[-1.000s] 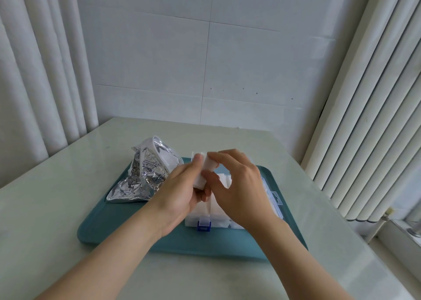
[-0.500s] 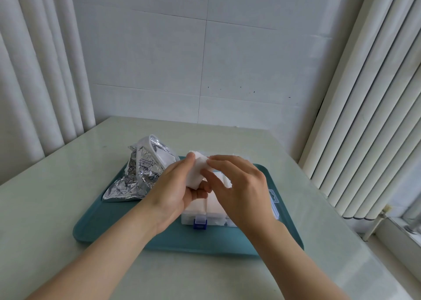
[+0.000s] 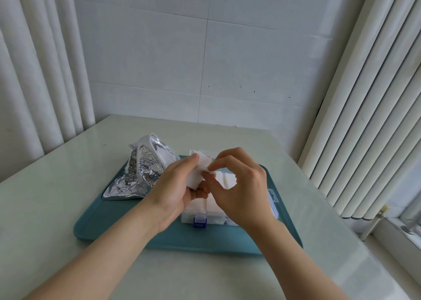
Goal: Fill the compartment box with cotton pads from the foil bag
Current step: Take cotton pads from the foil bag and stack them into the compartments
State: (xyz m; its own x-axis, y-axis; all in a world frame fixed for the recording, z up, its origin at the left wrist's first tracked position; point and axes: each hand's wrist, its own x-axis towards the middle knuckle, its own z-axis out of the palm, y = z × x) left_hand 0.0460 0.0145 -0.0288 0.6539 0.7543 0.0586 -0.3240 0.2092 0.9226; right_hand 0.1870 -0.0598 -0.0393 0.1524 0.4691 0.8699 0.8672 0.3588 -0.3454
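The room has a white tiled wall point(image 3: 205, 60) at the back and pale pleated curtains point(image 3: 34, 72) on both sides. A smooth, light table point(image 3: 57, 197) carries a teal tray point(image 3: 127, 229). On the tray, at the left, lies the crumpled foil bag point(image 3: 141, 170) with its mouth open toward the person. Just beside it, at the right, stands the clear compartment box point(image 3: 198, 211) with a blue latch point(image 3: 199, 222) at the near side; its lid point(image 3: 272, 199) lies open to the right. The compartments that show between the hands already have white pads inside. How many are left to fill I cannot tell, because the hands cover most of the box.

Above the box, the left hand point(image 3: 173, 190) grips a small stack of cotton pads point(image 3: 198, 172), with the thumb on top and the fingers curled under it. The right hand point(image 3: 241, 186) pinches the corner of the top pad between thumb and forefinger; its other fingers are loosely curled.

I judge the pads to be very light, soft and a little fluffy, so they cling together and bend easily. They are not fragile, but a hard squeeze could deform them. The better place to take hold seems to be a corner or an edge, with a light pinch, while the other hand keeps the stack steady from its flat sides. A loose pad could slip out and fall on the tray
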